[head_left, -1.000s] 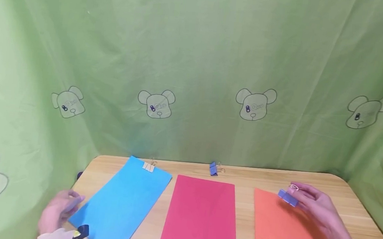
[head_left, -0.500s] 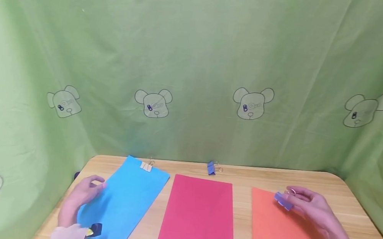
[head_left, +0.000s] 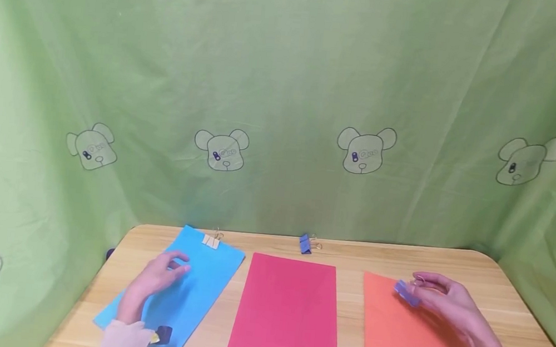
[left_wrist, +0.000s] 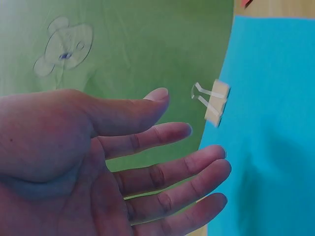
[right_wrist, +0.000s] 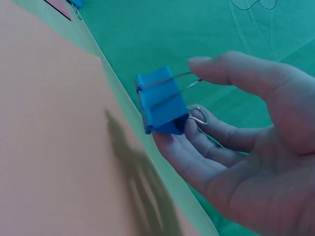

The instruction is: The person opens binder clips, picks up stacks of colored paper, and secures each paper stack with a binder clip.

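Observation:
A blue-purple binder clip (head_left: 406, 294) is pinched by its wire handles between the thumb and fingers of my right hand (head_left: 451, 305), above the far end of an orange sheet (head_left: 405, 342). The right wrist view shows this binder clip (right_wrist: 162, 101) closely, its mouth facing the sheet. My left hand (head_left: 154, 279) hovers over a blue sheet (head_left: 201, 294), fingers spread and holding nothing. At that sheet's far edge a cream binder clip (head_left: 211, 241) is clamped; in the left wrist view this cream clip (left_wrist: 217, 103) lies just beyond the fingertips.
Between the blue and orange sheets lies a crimson sheet (head_left: 287, 314). Behind it a second blue-purple binder clip (head_left: 306, 244) rests on the wooden table (head_left: 271, 244). A green curtain (head_left: 286, 85) with bear heads hangs round the table's back and sides.
My left hand has moved from the table's left side rightward and forward over the blue sheet. The right hand still holds its binder clip, now turned slightly, over the orange sheet.

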{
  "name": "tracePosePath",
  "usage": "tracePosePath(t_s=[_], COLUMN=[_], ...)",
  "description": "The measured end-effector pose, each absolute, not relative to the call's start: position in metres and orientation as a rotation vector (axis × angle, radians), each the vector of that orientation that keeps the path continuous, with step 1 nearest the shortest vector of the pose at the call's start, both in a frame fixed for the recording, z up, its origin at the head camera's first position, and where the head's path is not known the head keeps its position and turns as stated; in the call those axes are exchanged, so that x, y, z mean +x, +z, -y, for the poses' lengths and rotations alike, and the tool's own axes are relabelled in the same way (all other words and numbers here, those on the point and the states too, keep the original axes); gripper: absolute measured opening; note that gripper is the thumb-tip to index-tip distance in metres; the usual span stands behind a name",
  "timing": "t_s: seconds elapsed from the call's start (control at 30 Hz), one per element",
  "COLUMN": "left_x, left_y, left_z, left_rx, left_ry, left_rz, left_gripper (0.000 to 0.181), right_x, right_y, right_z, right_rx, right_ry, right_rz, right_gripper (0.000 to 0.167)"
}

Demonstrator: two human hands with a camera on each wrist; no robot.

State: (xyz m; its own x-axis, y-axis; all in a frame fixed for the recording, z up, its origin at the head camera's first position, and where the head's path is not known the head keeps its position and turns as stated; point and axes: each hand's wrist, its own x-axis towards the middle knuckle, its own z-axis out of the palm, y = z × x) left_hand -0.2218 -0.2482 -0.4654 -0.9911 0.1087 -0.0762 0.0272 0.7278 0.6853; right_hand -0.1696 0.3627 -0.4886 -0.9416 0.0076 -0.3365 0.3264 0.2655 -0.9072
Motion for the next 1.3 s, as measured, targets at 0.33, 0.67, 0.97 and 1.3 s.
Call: tracePosePath(t_s=[0.33,0.67,0.97,1.3], left_x=[-0.227,-0.237,-0.254,-0.265], left_y=[-0.468,-0.467,-0.477,-0.484], left_z=[0.23,0.215,0.18,0.148], left_rx=[0.337,0.545,0.687,0.679], left_ry=[1.147,1.14,1.188,1.289], left_rz=[-2.786,-2.693,-2.591,-2.529], left_gripper=[0.026,0.031,0.034,0.047], right_x=[-0.164,-0.178,-0.176,-0.175], right_y=[-0.482,-0.484,-0.483,-0.482], right_z=[-0.355,-0.354,-0.348,-0.351], right_rx=[0.31,0.201,0.322,0.184], right_ry=[-1.638,-1.518,-1.614,-1.613], right_rz=[-2.28,-2.551,-2.505,-2.594], right_gripper=[0.084,0.078,0.079,0.072])
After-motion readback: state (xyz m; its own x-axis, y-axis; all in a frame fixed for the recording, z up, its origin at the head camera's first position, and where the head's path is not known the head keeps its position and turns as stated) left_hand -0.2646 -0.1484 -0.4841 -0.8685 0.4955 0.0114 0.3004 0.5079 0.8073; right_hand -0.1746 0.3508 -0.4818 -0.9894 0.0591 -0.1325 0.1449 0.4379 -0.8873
